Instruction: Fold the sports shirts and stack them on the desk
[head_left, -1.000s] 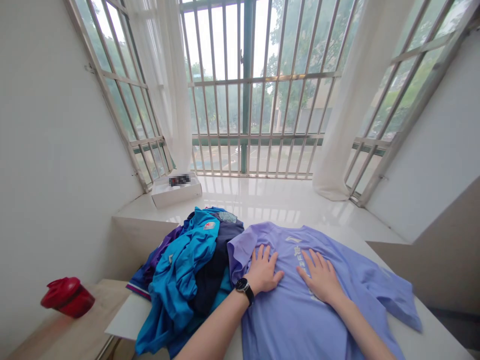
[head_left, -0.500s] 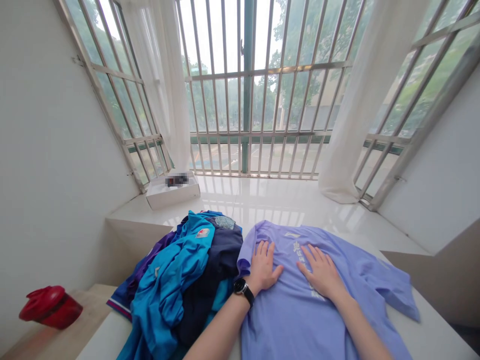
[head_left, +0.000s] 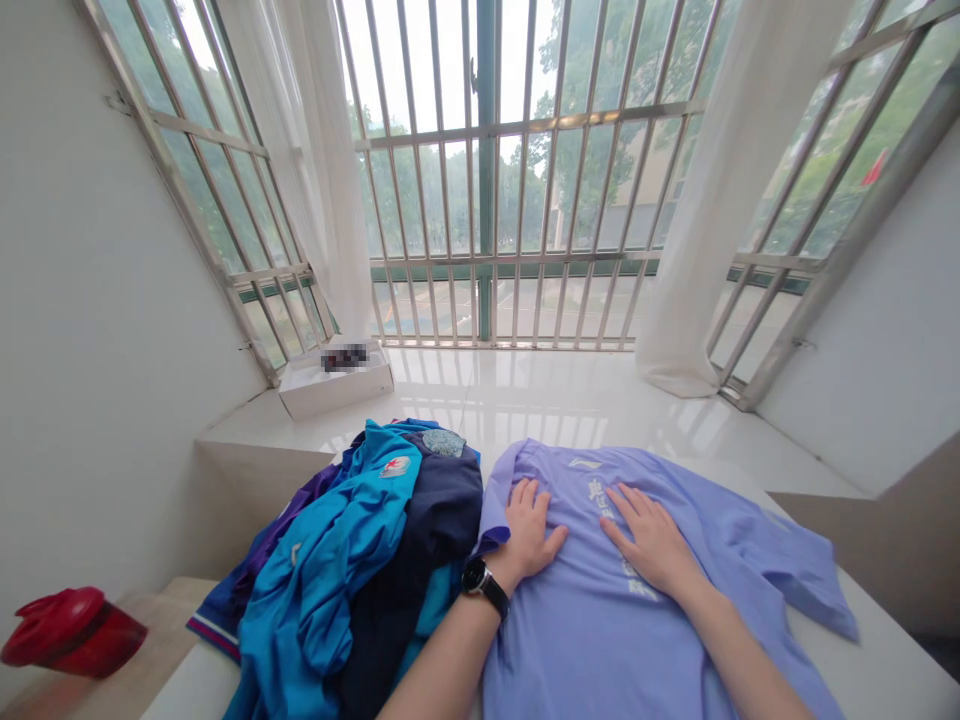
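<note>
A lavender T-shirt (head_left: pixel 600 620) with white print down its chest lies spread on a white surface in front of me. My left hand (head_left: pixel 529 530), with a black watch on its wrist, rests flat on the shirt's left chest, fingers apart. My right hand (head_left: pixel 651 538) lies flat on the shirt's middle, fingers stretched over the print. Neither hand grips the cloth. Beside the left hand sits a heap of blue, navy and purple clothes (head_left: pixel 360 570).
A white glossy ledge (head_left: pixel 570 400) runs to a barred bay window (head_left: pixel 495 170) with sheer curtains (head_left: pixel 712 200). A white box (head_left: pixel 334 375) stands at the ledge's back left. A red container (head_left: pixel 67 630) sits on a wooden surface at the lower left.
The view has shifted slightly, so the red container sits lower and further left. Both hands stay flat on the lavender shirt in much the same places.
</note>
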